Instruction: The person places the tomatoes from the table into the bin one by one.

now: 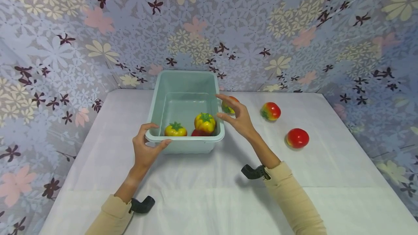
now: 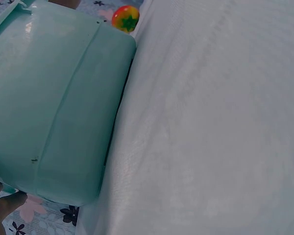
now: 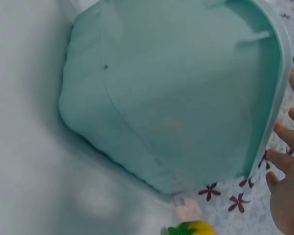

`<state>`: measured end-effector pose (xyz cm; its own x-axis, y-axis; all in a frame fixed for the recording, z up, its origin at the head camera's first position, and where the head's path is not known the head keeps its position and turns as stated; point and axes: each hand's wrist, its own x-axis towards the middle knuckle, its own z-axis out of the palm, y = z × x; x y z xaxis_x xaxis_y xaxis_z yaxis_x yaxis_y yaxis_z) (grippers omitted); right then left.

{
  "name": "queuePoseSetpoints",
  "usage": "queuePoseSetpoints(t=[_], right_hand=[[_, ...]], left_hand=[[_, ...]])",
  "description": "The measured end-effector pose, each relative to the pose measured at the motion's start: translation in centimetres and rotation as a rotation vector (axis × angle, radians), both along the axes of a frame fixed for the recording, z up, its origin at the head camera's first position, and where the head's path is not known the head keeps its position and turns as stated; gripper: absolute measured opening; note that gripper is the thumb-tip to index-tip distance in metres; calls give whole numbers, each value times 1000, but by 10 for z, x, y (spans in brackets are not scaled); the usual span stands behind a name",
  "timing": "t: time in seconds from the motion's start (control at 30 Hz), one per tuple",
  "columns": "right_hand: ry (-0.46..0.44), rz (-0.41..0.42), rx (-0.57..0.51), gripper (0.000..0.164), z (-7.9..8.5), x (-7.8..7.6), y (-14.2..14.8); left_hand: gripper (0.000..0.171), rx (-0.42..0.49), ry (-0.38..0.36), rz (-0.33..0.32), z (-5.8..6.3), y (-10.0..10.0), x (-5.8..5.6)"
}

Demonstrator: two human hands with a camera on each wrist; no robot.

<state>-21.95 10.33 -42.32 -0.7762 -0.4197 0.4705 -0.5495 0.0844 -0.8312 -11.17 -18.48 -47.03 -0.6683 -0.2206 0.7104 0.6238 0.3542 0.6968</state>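
A pale green plastic bin (image 1: 186, 139) stands on the white-covered table. My left hand (image 1: 146, 150) grips its near left corner, thumb along the front rim and fingers over the left rim. At the right rim is my right hand (image 1: 240, 119), its fingers spread and fingertips right at the edge; the right wrist view shows these fingers (image 3: 284, 159) extended beside the rim. Inside the bin lie a yellow toy fruit (image 1: 175, 130) with a green leafy top, another yellow one (image 1: 205, 122), and a red one (image 1: 199, 133) partly hidden below it.
Right of the bin, a red-yellow toy fruit (image 1: 230, 105) sits partly behind my right hand. Farther right are a red-green one (image 1: 270, 111) and a red one (image 1: 297, 138). Flower-patterned cloth (image 1: 241, 28) rises behind and beside the white tablecloth (image 1: 202, 191).
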Motion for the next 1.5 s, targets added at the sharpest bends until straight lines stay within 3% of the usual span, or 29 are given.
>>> queuePoseSetpoints(t=[0.13, 0.4, 0.67, 0.87, 1.17, 1.27, 1.5], right_hand=[[-15, -42, -57, 47, 5, -1, 6], [-42, -140, -82, 37, 4, -5, 16], [-51, -190, -32, 42, -7, -17, 26], [-120, -268, 1, 48, -14, -22, 34], [-184, -333, 66, 56, -25, -29, 41], [-198, -336, 74, 59, -31, -36, 45], [-220, -368, 117, 69, -67, -60, 55]], left_hand=[[74, -2, 3, -3, 1, 0, 0], [72, 1, -8, -1, -15, -7, -8], [73, -15, 0, 6, -15, -8, -8], [67, -10, -9, 11, -17, -8, -7], [76, -3, -2, 13, -16, -7, -7], [74, -4, -2, 18, -15, -7, -7], [72, -15, 3, 7, -15, -7, -7]])
